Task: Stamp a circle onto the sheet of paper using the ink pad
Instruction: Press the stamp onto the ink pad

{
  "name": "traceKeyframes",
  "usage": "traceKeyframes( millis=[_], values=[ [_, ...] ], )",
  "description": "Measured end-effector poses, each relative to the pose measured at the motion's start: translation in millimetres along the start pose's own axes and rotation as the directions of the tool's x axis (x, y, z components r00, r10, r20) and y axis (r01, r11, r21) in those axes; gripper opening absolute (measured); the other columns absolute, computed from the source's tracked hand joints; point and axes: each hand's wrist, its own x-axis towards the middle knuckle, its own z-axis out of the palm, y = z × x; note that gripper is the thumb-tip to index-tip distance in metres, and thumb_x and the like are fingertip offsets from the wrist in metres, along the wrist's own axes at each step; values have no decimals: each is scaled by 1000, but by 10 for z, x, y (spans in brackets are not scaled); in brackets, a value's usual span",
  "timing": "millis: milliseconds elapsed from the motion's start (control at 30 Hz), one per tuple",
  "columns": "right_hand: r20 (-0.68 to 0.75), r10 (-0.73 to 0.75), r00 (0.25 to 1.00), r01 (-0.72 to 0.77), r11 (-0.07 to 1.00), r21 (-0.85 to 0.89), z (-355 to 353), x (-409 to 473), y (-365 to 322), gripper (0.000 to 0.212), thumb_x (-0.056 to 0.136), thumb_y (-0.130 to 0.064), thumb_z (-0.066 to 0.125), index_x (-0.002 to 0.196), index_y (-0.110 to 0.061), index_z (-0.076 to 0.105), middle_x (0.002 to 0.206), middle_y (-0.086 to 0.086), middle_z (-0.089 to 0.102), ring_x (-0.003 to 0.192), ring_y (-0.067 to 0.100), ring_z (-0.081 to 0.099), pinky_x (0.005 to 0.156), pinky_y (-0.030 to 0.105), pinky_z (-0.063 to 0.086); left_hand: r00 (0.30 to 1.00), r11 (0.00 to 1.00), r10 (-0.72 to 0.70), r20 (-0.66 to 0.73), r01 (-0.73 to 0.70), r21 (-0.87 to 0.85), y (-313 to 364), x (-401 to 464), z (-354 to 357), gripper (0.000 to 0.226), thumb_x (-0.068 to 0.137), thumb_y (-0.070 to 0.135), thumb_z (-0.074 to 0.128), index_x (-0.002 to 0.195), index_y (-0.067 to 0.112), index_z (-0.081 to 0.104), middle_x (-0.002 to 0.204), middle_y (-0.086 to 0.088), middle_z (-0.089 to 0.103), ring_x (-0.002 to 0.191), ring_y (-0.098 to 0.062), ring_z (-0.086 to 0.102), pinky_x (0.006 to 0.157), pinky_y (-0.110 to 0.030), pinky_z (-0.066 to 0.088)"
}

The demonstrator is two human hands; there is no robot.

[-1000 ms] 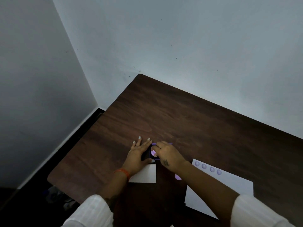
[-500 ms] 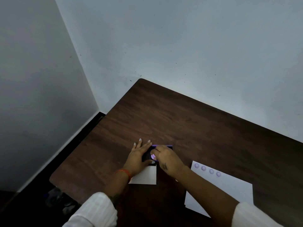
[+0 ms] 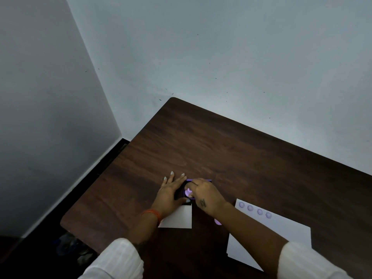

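Right now both hands are down on the dark wooden worktop [image 3: 231, 150], meeting over the ink pad [image 3: 182, 193]. The left hand [image 3: 171, 195] lies flat, fingers spread and holding nothing, pressed against the pad's nine o'clock side, an orange band [image 3: 152, 213] on its wrist. The right hand [image 3: 204, 195] is curled over the pad, fingers closed on a lilac stamp [image 3: 189, 192] sitting on the pad's surface. At six o'clock from the pad, a small white card [image 3: 179, 218] lies touching it. Out at four o'clock, well apart, lies the sheet of paper [image 3: 281, 236], with four purple circles [image 3: 254, 210] in a row along its far edge. Just beside the right forearm a lilac round piece [image 3: 218, 222] peeks out; what it is, can't tell.
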Motion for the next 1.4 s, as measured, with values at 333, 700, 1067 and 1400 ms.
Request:
traceKeyframes(
  millis=[333, 700, 1067, 1400],
  values=[
    [-34, 144, 989, -141, 987, 71, -144, 59, -64, 23, 91, -11, 46, 109, -3, 59, 112, 16, 60, 104, 28, 55, 87, 34, 44, 1000, 1000, 2, -3, -2, 9, 11, 0, -8, 75, 79, 28, 69, 142, 23, 28, 155, 0, 25, 146, -24, 0, 117, -36, -5],
    [50, 87, 995, -80, 987, -138, -108, 140, -143, 43, 83, -9, 60, 122, -2, 46, 123, 19, 53, 113, 31, 48, 93, 37, 43, 1000, 1000, -8, 11, 8, -16, 12, 5, -1, 75, 80, 25, 69, 142, 24, 27, 155, 1, 25, 146, -23, 0, 119, -39, -4],
    [-1, 99, 995, -99, 993, -68, -88, 96, -144, 41, 82, -7, 59, 122, -1, 48, 123, 19, 54, 113, 31, 48, 93, 36, 42, 1000, 1000, 1, 5, -1, -22, 9, 5, 3, 75, 79, 24, 69, 142, 24, 28, 154, 0, 26, 146, -23, -1, 118, -39, -5],
    [46, 156, 987, -150, 983, -110, -90, 99, -229, 48, 83, -9, 61, 127, -1, 42, 128, 20, 50, 117, 32, 46, 96, 38, 41, 1000, 1000, 0, 18, 0, -7, 12, 22, -5, 74, 80, 23, 69, 142, 23, 27, 155, 1, 25, 146, -24, -1, 119, -40, -5]
  ],
)
